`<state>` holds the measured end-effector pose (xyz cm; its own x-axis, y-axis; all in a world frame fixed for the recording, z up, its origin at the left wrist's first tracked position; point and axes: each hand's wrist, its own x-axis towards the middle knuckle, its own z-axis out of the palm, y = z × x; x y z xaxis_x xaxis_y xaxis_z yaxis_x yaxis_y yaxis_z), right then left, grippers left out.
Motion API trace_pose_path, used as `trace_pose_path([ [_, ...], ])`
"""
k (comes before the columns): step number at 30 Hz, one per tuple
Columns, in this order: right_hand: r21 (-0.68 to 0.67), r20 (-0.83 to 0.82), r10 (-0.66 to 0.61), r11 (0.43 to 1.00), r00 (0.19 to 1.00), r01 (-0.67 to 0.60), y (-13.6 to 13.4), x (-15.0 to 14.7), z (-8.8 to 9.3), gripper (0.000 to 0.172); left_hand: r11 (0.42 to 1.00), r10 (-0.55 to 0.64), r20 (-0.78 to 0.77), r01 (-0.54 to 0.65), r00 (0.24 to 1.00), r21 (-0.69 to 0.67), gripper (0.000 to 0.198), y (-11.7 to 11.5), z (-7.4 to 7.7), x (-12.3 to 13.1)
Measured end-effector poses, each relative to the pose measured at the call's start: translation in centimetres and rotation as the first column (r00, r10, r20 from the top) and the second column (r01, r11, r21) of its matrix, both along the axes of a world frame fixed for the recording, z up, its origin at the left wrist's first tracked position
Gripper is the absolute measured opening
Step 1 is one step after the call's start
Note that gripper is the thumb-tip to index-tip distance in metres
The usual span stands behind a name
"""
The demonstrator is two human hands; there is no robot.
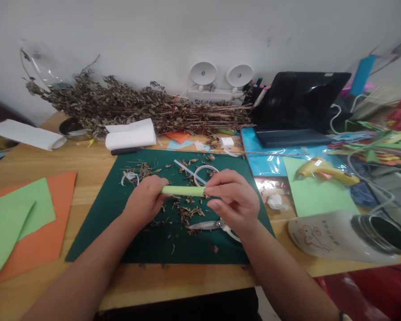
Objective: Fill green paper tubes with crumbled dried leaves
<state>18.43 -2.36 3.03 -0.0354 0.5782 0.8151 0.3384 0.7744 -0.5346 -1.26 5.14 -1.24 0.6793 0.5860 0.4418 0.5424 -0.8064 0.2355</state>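
Note:
A light green paper tube (185,191) lies level in front of me, above the green cutting mat (96,223). My left hand (149,196) is closed round its left end. At the tube's right end my right hand (235,198) has its fingertips together on a small brown bit of dried leaf, with the thumb a little lower. Beneath the hands lie dried leaf crumbs (187,214) and open scissors (205,225), their handles partly behind my right hand. A white tape ring (200,168) and a translucent glue stick (183,167) lie just beyond.
Dried plant stalks (130,102) line the wall, near a white paper roll (132,135). Green and orange sheets (65,209) lie left. On the right are a yellow glue gun (327,169), a lidless bottle (337,234) and a black tablet (304,102) with cables.

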Motion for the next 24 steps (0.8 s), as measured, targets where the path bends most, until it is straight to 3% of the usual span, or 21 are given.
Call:
trace_pose_path([
  [7,-0.021,-0.022,-0.035,0.999,0.999,0.035,-0.16,-0.59,0.26,0.018,0.999,-0.03,0.035,0.029,0.999,0.03,0.019,0.09,-0.07,0.0],
  [13,-0.031,-0.057,0.076,0.997,0.995,-0.078,-0.11,-0.66,0.32,0.02,0.998,-0.045,0.063,0.041,0.997,0.055,0.018,0.18,-0.06,-0.17],
  [19,-0.152,-0.053,0.06,0.986,0.997,-0.067,0.08,-0.23,-0.06,0.015,0.999,-0.007,0.054,0.005,0.999,0.035,0.019,0.15,-0.01,-0.21],
  [24,-0.101,-0.078,0.028,0.994,0.997,-0.035,0.18,-0.4,-0.04,0.011,1.0,0.002,0.049,-0.002,0.999,0.012,0.021,0.13,-0.05,-0.24],
])
